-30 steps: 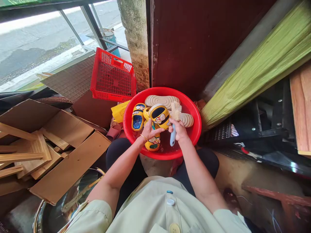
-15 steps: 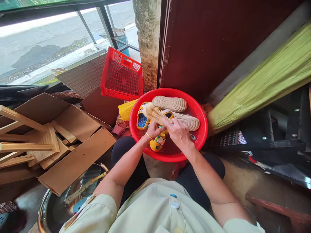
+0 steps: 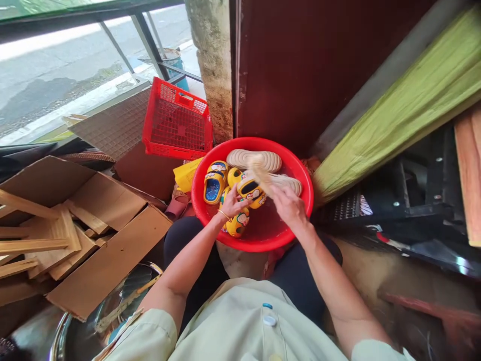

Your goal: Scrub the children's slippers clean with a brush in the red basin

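My left hand (image 3: 233, 204) is closed on a yellow cartoon clog (image 3: 251, 188), held above the red basin (image 3: 308, 195). In my right hand (image 3: 289, 205) is a pale scrub brush (image 3: 260, 173), blurred by motion, its head raised just by the clog. Another yellow clog (image 3: 215, 189) with a blue inside rests at the basin's left. Below my left hand lies one more yellow clog (image 3: 239, 223). Toward the back, a beige shoe (image 3: 255, 159) lies sole up, and a second beige shoe (image 3: 291, 184) is partly covered by the brush and my right hand.
A red plastic crate (image 3: 178, 150) stands behind the basin to the left. Wooden pieces (image 3: 71, 235) fill a cardboard box (image 3: 112, 255) at my left. A dark red panel (image 3: 300, 75) rises behind the basin, and green-yellow cloth (image 3: 394, 120) hangs at the right.
The brush has swung right, off the clog in my left hand, so more of that clog shows. My view has turned a little to the right.
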The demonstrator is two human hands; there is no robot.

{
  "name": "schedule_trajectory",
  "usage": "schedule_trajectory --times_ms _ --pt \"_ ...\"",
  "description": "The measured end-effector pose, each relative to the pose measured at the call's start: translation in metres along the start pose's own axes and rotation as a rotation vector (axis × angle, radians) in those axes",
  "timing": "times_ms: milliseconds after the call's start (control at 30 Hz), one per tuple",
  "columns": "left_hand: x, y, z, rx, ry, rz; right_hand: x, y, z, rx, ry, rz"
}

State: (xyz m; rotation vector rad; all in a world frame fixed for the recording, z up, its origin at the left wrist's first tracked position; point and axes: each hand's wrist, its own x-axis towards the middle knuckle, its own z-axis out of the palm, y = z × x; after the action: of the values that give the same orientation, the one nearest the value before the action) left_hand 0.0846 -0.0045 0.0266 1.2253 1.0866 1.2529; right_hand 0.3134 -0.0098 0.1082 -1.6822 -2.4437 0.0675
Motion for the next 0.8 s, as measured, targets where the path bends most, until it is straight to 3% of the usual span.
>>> schedule_trajectory --times_ms 100,233,333,467,600,733,800 --pt "0.003 0.005 -0.001 -0.15 0.07 -0.042 0.003 -0.012 0.013 0.044 -0.047 -0.051" --pt "0.011 0.013 -0.014 -0.345 0.235 -0.13 -0.011 0.009 0.027 0.079 -0.165 0.117" --pt "0.018 0.017 -0.027 -0.49 0.358 -0.251 -0.025 0.016 0.029 0.123 -0.159 0.172" --pt "0.023 0.016 -0.034 -0.579 0.47 -0.338 -0.03 -0.002 0.024 0.063 -0.254 0.052" --pt "0.018 0.012 -0.027 -0.523 0.46 -0.318 -0.02 -0.024 0.01 -0.072 -0.377 -0.058" --pt "0.014 0.009 -0.015 -0.456 0.328 -0.346 0.006 -0.052 0.0 -0.068 -0.355 -0.006" --pt "0.013 0.009 -0.014 -0.44 0.316 -0.329 0.013 -0.061 0.0 -0.057 -0.369 0.002"
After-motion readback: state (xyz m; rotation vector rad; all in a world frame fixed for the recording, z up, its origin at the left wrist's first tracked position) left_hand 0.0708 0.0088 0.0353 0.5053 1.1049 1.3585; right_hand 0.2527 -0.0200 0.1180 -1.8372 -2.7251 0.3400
